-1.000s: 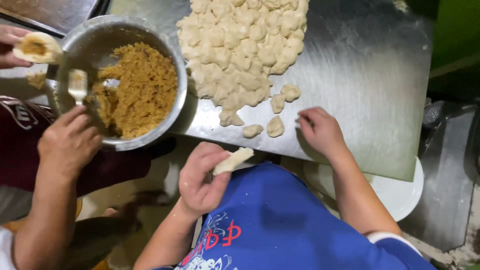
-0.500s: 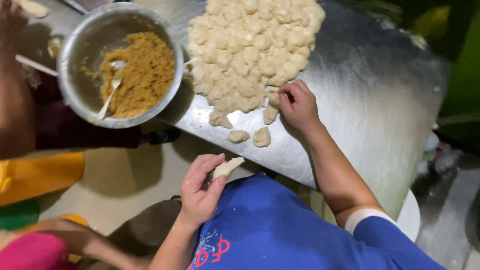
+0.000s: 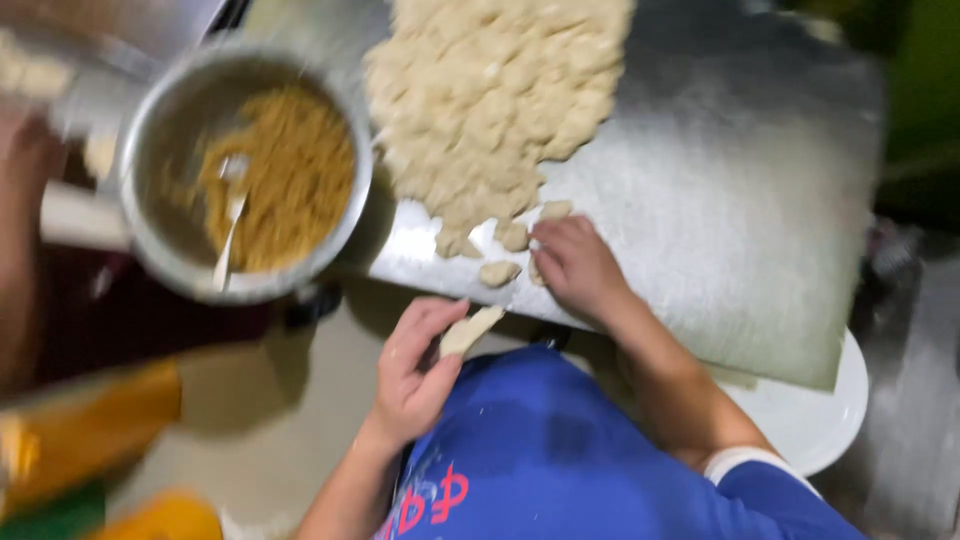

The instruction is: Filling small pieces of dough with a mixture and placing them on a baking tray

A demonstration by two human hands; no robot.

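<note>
Dough is what both our hands are busy with. Our left hand (image 3: 415, 375) curls loosely around one flattened dough piece (image 3: 470, 330), which lies across the fingertips with the thumb beneath, held out over the gap between our lap and the metal sheet (image 3: 720, 220). Our right hand (image 3: 575, 265) lies palm down on the sheet, fingers bent toward a few loose dough lumps (image 3: 500, 272) at the near edge; the picture is too blurred for us to tell whether it pinches one or only touches them.

To do this well, we judge that the flat piece should sit cupped and level in the left palm so it neither folds nor slips off, and that the right hand should take one lump only, from the loose ones at the edge and not from the heap.

Beyond the lumps, the big dough pile (image 3: 495, 95) spreads over the far side of the sheet, touching the stray pieces at its near tip. Left of the pile, a round metal bowl (image 3: 160, 260) sits just beside the sheet. It holds a crumbly golden-brown filling (image 3: 285, 175) heaped toward its right side, and a spoon (image 3: 230, 215) rests in it, handle toward us. Another person's arm (image 3: 20, 260) shows at the far left. A white round rim (image 3: 830, 420) shows under the sheet's near right corner.
</note>
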